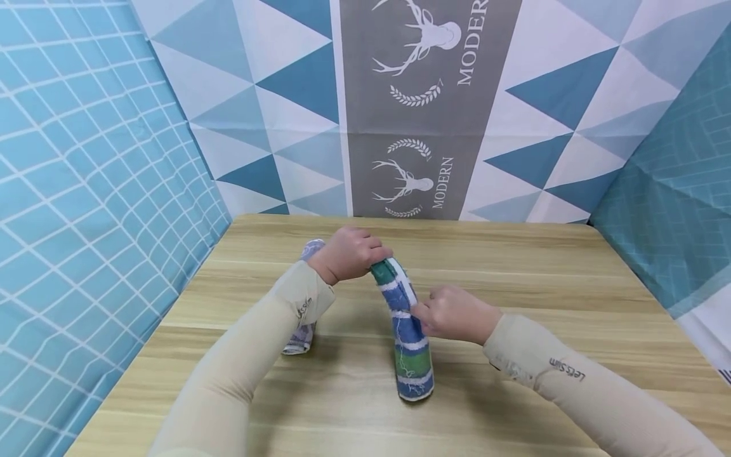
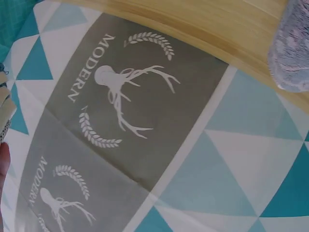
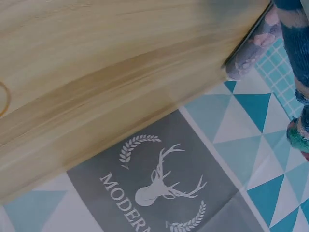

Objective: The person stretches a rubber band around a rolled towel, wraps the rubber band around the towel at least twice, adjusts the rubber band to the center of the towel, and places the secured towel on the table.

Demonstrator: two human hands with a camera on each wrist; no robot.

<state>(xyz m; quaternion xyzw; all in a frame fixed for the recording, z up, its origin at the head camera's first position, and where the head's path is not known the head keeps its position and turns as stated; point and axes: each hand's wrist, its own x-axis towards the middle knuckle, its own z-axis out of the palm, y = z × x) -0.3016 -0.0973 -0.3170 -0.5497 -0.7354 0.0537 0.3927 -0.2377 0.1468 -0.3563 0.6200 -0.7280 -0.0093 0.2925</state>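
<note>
A long folded towel point(image 1: 414, 343) with blue, green and white stripes is held up at a bend over the table, loose threads hanging along its side. My left hand point(image 1: 351, 254) grips its upper end, while my right hand point(image 1: 457, 314) pinches its edge around the middle. The lower end points toward me. Part of the striped towel point(image 3: 295, 46) also shows at the right edge of the right wrist view. Behind my left forearm lies a rolled purple-grey towel point(image 1: 299, 338), its middle hidden by the arm; the left wrist view catches one end of this purple-grey towel point(image 2: 292, 55).
The wood-grain table point(image 1: 542, 273) runs back to a patterned wall cloth point(image 1: 400, 114) with deer heads and triangles. A blue checked cloth point(image 1: 85, 158) hangs along the left side, and a teal cloth point(image 1: 679, 178) borders the right.
</note>
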